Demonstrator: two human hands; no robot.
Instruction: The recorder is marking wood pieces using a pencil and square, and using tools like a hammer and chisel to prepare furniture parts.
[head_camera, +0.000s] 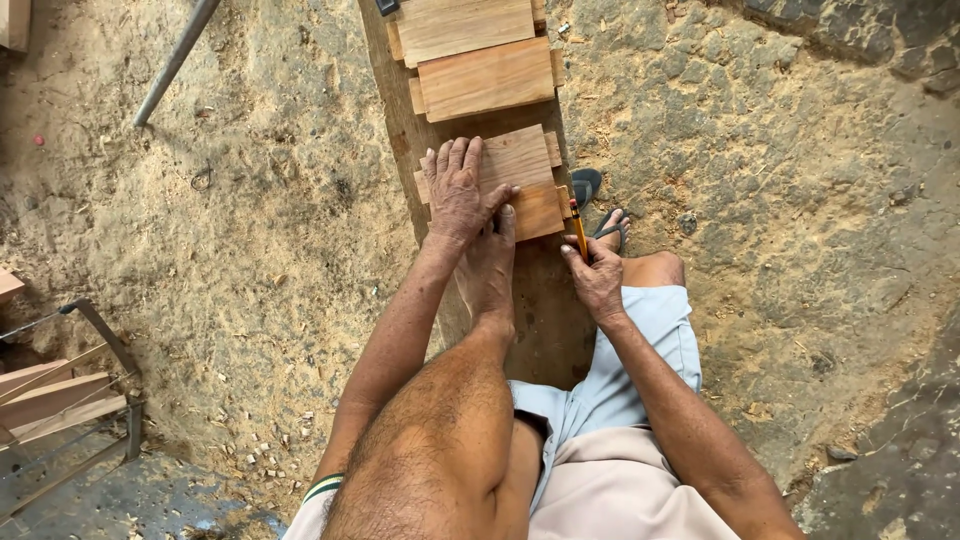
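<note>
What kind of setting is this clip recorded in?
Likely an outdoor, informal woodworking spot: bare dirt ground strewn with wood shavings, cut wooden blocks on a plank, and a frame saw nearby.

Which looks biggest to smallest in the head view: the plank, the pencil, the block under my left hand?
1. plank
2. block under the left hand
3. pencil in the right hand
</note>
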